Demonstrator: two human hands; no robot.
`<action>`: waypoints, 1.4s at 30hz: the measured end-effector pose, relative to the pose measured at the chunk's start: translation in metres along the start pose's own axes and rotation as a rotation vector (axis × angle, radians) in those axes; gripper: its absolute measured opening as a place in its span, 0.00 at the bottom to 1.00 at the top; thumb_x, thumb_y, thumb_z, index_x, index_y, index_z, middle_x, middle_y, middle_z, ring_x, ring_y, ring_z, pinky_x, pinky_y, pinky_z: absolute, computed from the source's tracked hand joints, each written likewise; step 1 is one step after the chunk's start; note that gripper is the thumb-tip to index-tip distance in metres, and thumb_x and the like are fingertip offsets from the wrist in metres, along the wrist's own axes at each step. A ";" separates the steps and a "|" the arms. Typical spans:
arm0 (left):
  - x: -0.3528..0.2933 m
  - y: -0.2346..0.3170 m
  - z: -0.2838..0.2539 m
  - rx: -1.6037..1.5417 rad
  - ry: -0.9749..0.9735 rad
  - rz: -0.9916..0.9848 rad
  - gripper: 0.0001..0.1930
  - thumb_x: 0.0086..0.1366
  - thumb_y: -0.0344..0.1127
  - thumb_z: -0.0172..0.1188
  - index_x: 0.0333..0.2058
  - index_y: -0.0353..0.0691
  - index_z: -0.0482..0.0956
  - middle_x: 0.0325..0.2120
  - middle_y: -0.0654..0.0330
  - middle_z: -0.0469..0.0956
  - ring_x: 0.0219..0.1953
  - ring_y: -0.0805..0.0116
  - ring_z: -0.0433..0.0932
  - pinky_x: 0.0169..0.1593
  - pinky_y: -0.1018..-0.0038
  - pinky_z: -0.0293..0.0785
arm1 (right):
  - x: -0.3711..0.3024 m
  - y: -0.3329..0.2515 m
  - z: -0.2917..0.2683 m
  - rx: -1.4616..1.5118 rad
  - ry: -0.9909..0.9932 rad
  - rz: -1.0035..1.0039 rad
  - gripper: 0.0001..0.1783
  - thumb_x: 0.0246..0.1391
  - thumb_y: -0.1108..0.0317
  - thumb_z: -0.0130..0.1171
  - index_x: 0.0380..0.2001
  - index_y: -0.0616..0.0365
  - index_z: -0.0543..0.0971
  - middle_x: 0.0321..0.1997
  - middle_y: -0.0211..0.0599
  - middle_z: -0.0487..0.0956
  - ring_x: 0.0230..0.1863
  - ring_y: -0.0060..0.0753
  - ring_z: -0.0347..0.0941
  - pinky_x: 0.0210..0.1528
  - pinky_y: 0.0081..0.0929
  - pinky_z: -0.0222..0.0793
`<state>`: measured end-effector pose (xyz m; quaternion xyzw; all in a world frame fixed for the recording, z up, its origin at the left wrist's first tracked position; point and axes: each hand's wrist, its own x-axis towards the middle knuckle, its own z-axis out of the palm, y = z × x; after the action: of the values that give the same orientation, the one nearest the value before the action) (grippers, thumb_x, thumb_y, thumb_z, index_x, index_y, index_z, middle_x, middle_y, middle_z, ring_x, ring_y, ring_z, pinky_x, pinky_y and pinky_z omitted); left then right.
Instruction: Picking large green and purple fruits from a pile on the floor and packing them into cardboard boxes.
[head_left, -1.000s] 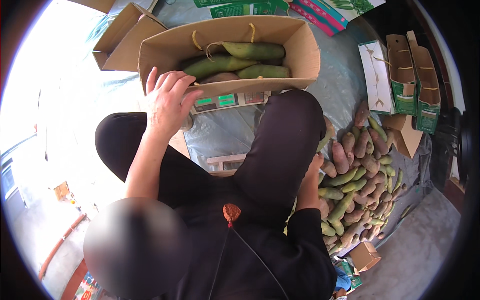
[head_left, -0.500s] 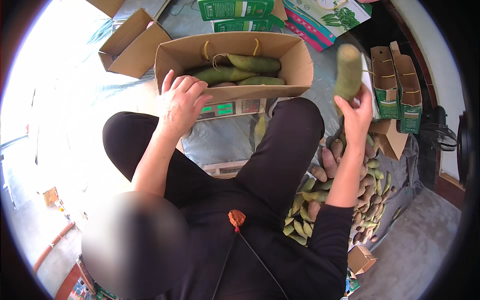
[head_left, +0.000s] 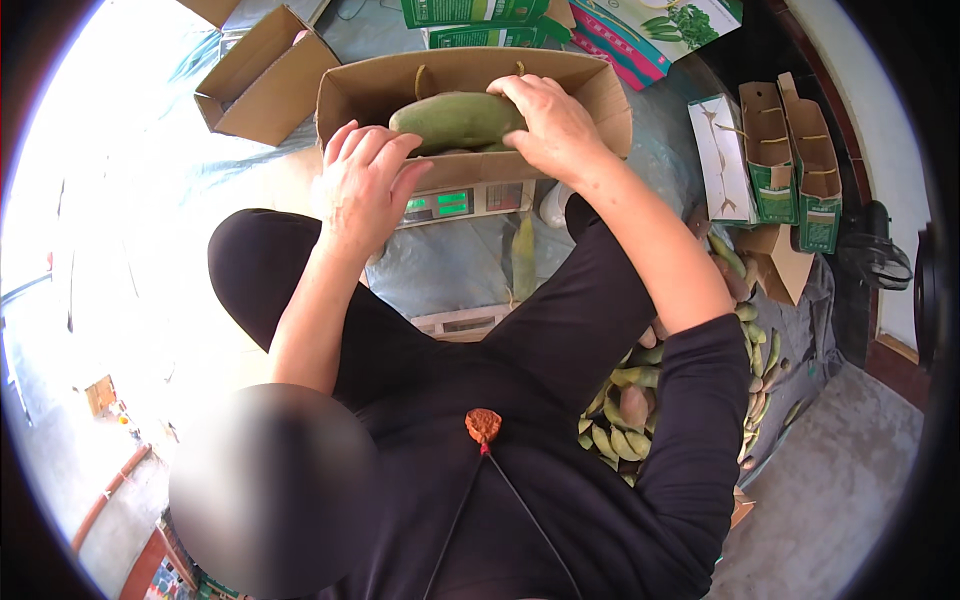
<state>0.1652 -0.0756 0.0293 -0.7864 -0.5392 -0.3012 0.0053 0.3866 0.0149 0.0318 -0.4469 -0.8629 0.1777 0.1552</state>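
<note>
A thick green radish [head_left: 450, 120] lies lengthwise in the mouth of a cardboard carry box [head_left: 605, 115] with yellow cord handles. My right hand [head_left: 555, 130] is closed round the radish's right end. My left hand [head_left: 365, 190] rests at the box's near left edge, its fingers parted and the fingertips close to the radish's left end; whether they touch it I cannot tell. Under the box is a digital scale [head_left: 490, 198] with a lit green display. Other radishes inside the box are mostly hidden beneath this one.
Loose green and reddish radishes [head_left: 632, 405] lie in a pile beyond my right knee. Narrow green cartons [head_left: 818, 165] with cord handles and a white one [head_left: 725, 160] stand at the right. An open brown box [head_left: 265, 75] is at the far left. One slim radish [head_left: 523, 260] lies between my legs.
My right hand has swung left from beside the box, bringing the radish from upright in the air to lying across the box. The left hand stays by the near left edge.
</note>
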 end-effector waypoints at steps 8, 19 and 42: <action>-0.001 -0.003 0.003 -0.001 -0.007 -0.029 0.14 0.52 0.36 0.63 0.37 0.40 0.77 0.34 0.58 0.76 0.42 0.57 0.73 0.54 0.60 0.64 | -0.027 0.032 -0.053 0.367 0.120 0.139 0.21 0.47 0.68 0.61 0.47 0.54 0.74 0.43 0.38 0.78 0.45 0.30 0.74 0.47 0.26 0.69; -0.002 -0.006 0.011 0.070 -0.070 -0.054 0.15 0.55 0.40 0.61 0.40 0.41 0.76 0.37 0.61 0.76 0.44 0.60 0.72 0.56 0.61 0.61 | -0.200 0.143 -0.043 0.608 0.429 0.862 0.17 0.52 0.68 0.58 0.47 0.58 0.75 0.39 0.32 0.78 0.39 0.20 0.72 0.37 0.16 0.65; 0.001 -0.002 0.021 0.080 -0.124 -0.086 0.15 0.54 0.39 0.62 0.40 0.42 0.77 0.37 0.61 0.76 0.45 0.61 0.72 0.56 0.61 0.60 | -0.312 0.120 0.207 1.172 0.271 1.095 0.13 0.55 0.69 0.49 0.42 0.61 0.76 0.36 0.38 0.79 0.36 0.31 0.74 0.38 0.28 0.70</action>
<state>0.1738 -0.0668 0.0124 -0.7788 -0.5834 -0.2302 -0.0098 0.5569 -0.2129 -0.2394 -0.6694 -0.2623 0.5957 0.3580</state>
